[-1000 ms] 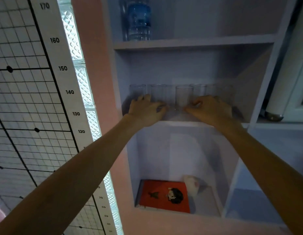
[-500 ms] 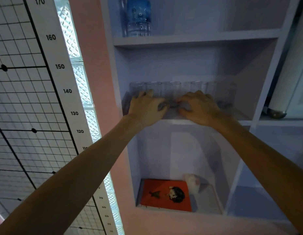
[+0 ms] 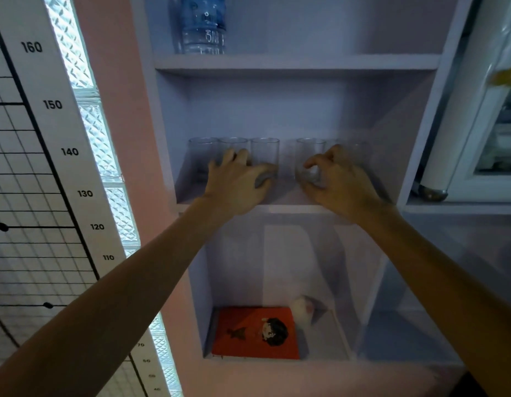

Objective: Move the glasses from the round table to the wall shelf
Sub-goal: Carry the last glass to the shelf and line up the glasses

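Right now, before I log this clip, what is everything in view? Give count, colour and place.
clear drinking glasses: at least four, colourless, row on the middle shelf
pale lilac wall shelf: one, lilac, centre
clear plastic water bottle: one, blue label, top shelf
flat orange-red book: one, bottom compartment
white rounded object: one, beside the book, blurred
white height chart: one, black numbers, left wall
white cylinder: one, right of the shelf
left hand: fingers on the row's left glasses, grip unclear
right hand: fingers curled round the fourth glass

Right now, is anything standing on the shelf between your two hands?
Head view: only bare shelf separates the left hand from the glass the right hand grips.
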